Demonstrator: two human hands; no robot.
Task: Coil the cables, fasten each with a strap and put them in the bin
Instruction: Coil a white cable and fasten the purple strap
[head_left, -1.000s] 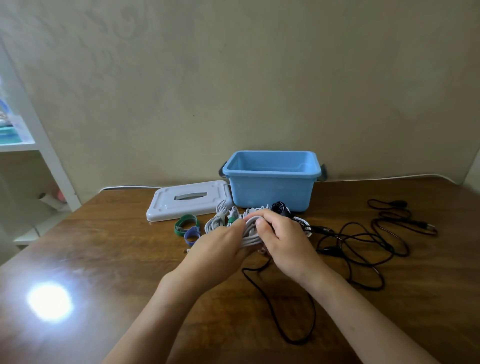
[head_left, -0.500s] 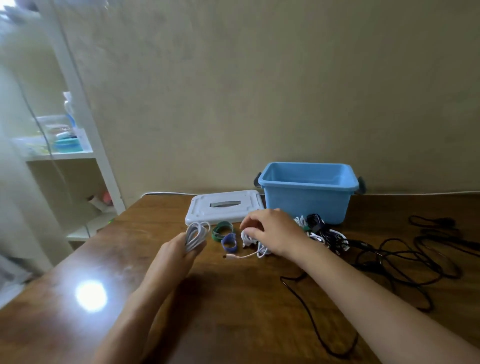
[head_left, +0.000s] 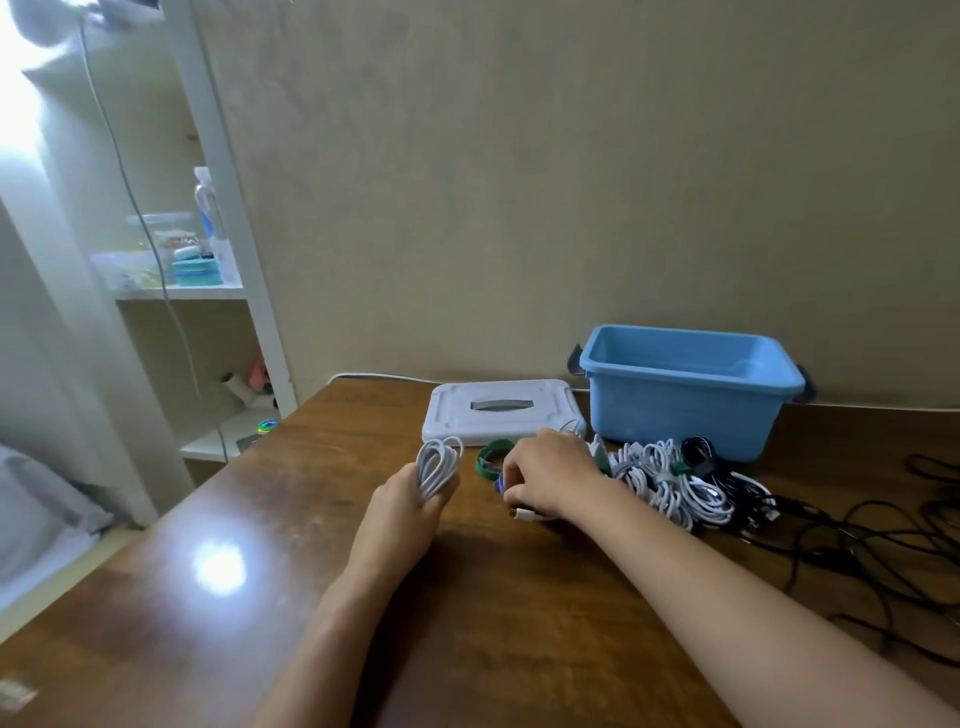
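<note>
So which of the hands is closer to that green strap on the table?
Right. The right hand sits beside the green strap, fingers reaching the straps. The left hand is further off, gripping a coiled white cable.

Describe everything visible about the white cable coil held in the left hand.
The coil is a thin white cable wound into several long, narrow loops, smooth and plastic-looking. It stands roughly upright, its rounded loop ends fanning out at the top. The left hand grips its lower part, hiding that end. No strap shows on it. It sits above the table, left of the green strap and in front of the white lid; it touches neither.
</note>
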